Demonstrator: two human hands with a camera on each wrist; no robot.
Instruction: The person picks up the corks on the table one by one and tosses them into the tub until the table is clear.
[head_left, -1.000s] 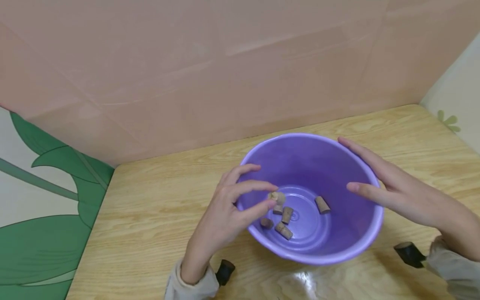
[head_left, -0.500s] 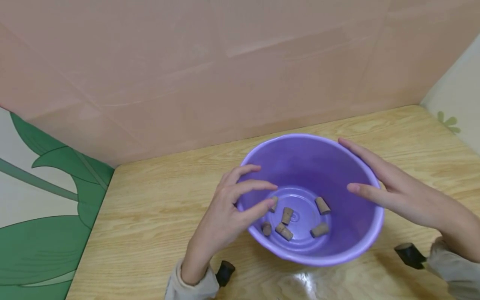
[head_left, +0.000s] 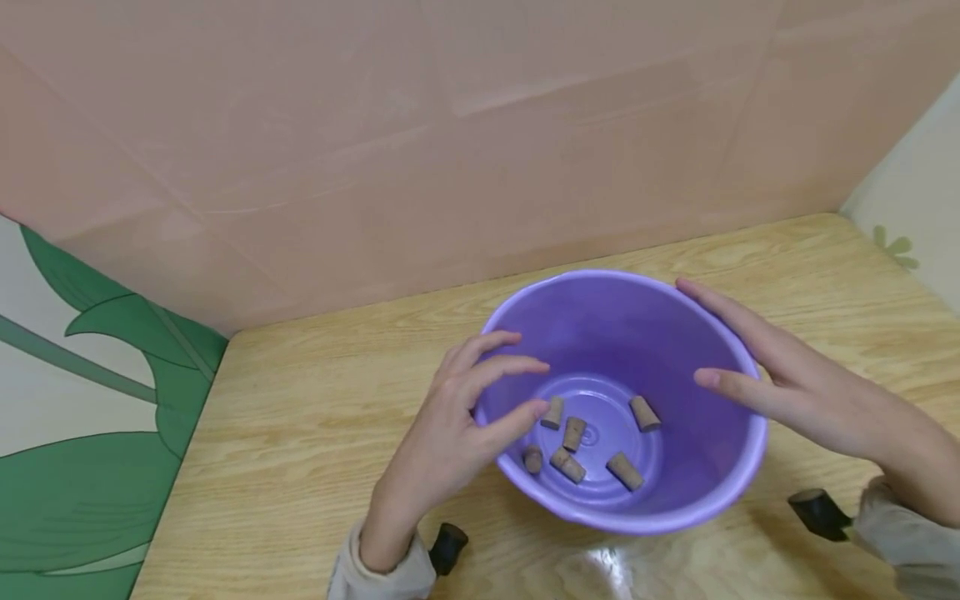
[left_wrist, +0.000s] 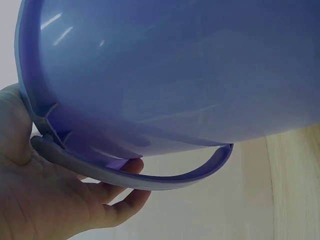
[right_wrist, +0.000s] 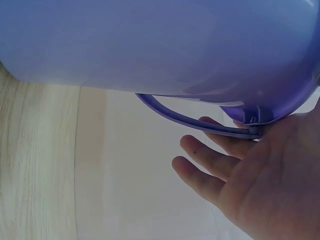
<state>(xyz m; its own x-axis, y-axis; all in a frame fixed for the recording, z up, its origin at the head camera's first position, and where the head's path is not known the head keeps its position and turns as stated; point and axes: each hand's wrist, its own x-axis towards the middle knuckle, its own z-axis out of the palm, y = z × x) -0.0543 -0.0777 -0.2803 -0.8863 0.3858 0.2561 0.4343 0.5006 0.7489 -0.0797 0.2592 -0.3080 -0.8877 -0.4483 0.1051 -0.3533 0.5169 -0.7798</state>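
Observation:
Several tan corks (head_left: 625, 472) lie scattered on the floor of a purple bucket (head_left: 637, 308). My left hand (head_left: 457, 408) reaches over the bucket's left rim, thumb and fingers spread apart with nothing between them. In the left wrist view, some of its fingers show behind the bucket's handle (left_wrist: 165, 182). At the opposite side my right hand (head_left: 810, 383) straddles the rim. Its straight thumb extends over the inside while the other fingers stay outside. Beside the handle, in the right wrist view, these fingers (right_wrist: 210, 160) stretch out loosely.
The bucket stands on a wood-grain table (head_left: 300, 433). A pinkish wall (head_left: 420, 167) rises behind it, and a green leaf pattern (head_left: 67, 500) covers the left side. Black wrist mounts (head_left: 448, 548) show near both cuffs.
A cork at my left fingertips dropped into the bucket and rolled toward its near side. Another cork by the left thumb shifted slightly. Both hands stay nearly still.

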